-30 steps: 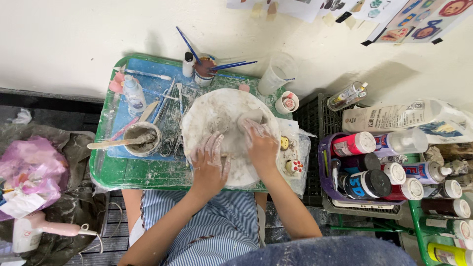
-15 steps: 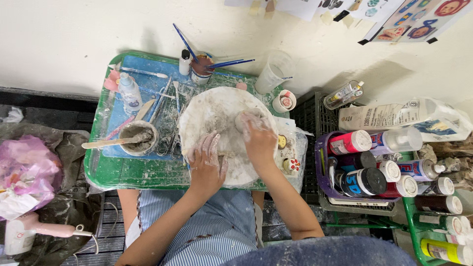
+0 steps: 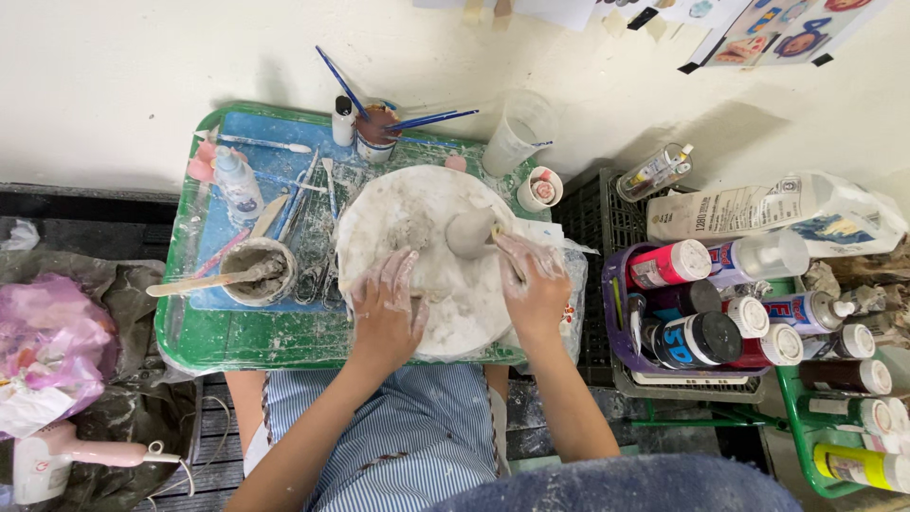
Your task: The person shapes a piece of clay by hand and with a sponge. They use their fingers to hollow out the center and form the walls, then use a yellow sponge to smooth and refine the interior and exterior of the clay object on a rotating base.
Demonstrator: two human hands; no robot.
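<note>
A round white turntable (image 3: 417, 204), smeared with clay, lies on a green tray (image 3: 246, 346). On its far right part sits a small grey clay lump (image 3: 469, 232). My left hand (image 3: 384, 308), coated in clay, lies flat on the near part of the disc with its fingers spread. My right hand (image 3: 533, 284), also clay-coated, rests on the disc's right rim. Its fingertips reach the clay lump's right side. Neither hand visibly grips anything.
On the tray's left are a bowl of grey slip with a wooden stick (image 3: 256, 273), a small spray bottle (image 3: 235, 185) and modelling tools. A cup of brushes (image 3: 377, 133) and a clear cup (image 3: 517, 133) stand behind. Paint bottles (image 3: 697, 303) crowd the right; a pink bag (image 3: 47, 341) lies left.
Both hands have drawn back toward my body off the middle of the disc, uncovering the clay lump that they hid before.
</note>
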